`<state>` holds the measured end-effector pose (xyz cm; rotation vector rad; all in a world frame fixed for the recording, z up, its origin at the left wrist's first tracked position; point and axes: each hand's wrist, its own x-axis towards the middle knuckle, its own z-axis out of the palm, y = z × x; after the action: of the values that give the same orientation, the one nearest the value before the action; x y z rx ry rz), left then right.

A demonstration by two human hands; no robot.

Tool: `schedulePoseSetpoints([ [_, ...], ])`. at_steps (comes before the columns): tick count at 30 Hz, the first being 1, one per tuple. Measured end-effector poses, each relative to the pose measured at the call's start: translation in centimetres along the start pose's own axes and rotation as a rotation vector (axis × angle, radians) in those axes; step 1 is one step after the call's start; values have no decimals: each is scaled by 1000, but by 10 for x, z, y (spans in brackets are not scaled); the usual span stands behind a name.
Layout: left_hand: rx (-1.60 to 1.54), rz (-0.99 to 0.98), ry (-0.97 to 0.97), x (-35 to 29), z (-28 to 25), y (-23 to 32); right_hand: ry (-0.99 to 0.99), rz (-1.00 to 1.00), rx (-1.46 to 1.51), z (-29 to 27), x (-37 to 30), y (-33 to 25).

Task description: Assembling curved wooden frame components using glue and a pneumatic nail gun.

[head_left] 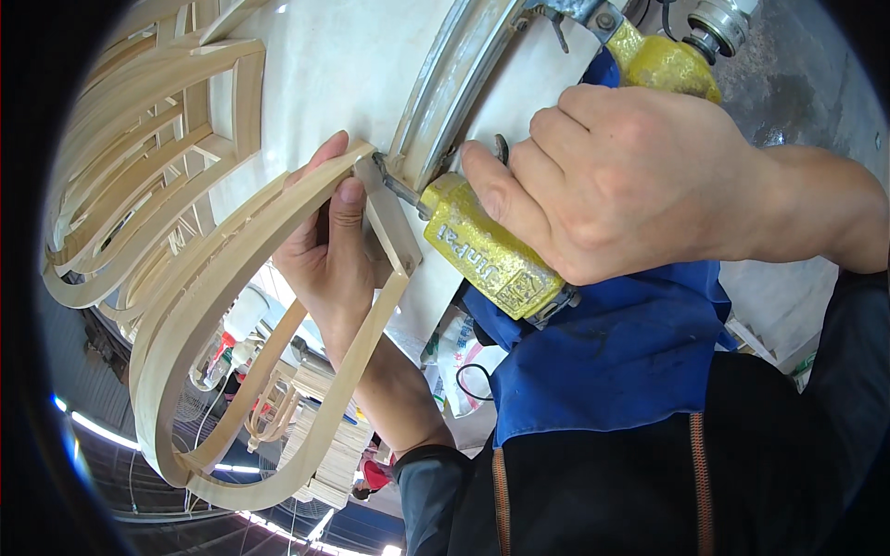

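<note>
My left hand [326, 243] is closed on a pale curved wooden frame [218, 292], its thumb and fingers around the upper end near a short crosspiece [387, 222]. The frame's long bent strips loop down toward the lower left. In my right hand [616, 185] is a yellow pneumatic nail gun [491, 250], with my fingers wrapped round its handle. Its metal nose meets the wood at the corner beside my left fingertips. The nail gun's long metal magazine [454, 88] slants upward over the white surface. My right hand hides part of the grip.
Several similar wooden frames [153, 148] are piled at the left on the pale worktop [320, 69]. A metal hose fitting [718, 28] sits at the tool's upper right end. Blue cloth [593, 357] covers my lap. A white printed bag [464, 361] lies below the worktop.
</note>
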<state>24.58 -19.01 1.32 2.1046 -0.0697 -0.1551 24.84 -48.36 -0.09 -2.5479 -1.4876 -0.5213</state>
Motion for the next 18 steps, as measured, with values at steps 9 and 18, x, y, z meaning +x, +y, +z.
schedulePoseSetpoints([
  [9, -79, -18, 55, 1, 4, -1, -43, -26, 24, -3, -3, -1],
  [18, -29, -10, -21, 0, -3, -3, -39, -12, -6, -5, -2, 4],
])
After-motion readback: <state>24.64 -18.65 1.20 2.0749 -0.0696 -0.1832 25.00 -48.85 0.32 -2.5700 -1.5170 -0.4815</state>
